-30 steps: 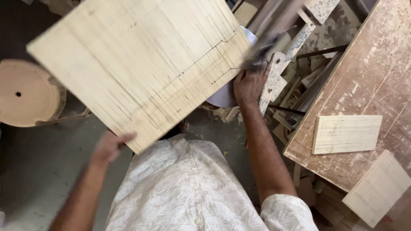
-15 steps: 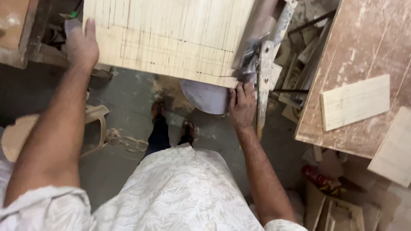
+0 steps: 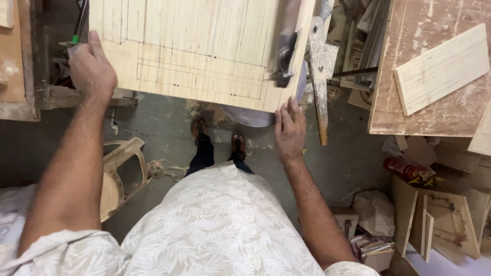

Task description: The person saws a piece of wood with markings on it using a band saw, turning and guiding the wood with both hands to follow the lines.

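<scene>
A large pale plywood board [image 3: 199, 46] with pencil lines drawn on it lies flat in front of me, filling the upper middle of the head view. My left hand [image 3: 92, 69] grips its left edge, thumb over the top face. My right hand [image 3: 289, 130] holds the near right corner from below, fingers pressed to the edge. A dark metal part [image 3: 284, 53] rests on the board near its right side. Below the board I see my feet on the grey floor.
A worn workbench [image 3: 409, 102] at the right carries a small pale offcut [image 3: 442, 69]. A paint-spattered metal bar [image 3: 318, 76] hangs beside the board. A wooden stool [image 3: 120, 171] stands at the lower left, scrap wood and boxes [image 3: 440, 220] at the lower right, a bench edge [image 3: 20, 76] at the left.
The board has swung from a tilted, raised pose to lying level and square in front of me. My left hand went from under its lower corner up to the left edge.
</scene>
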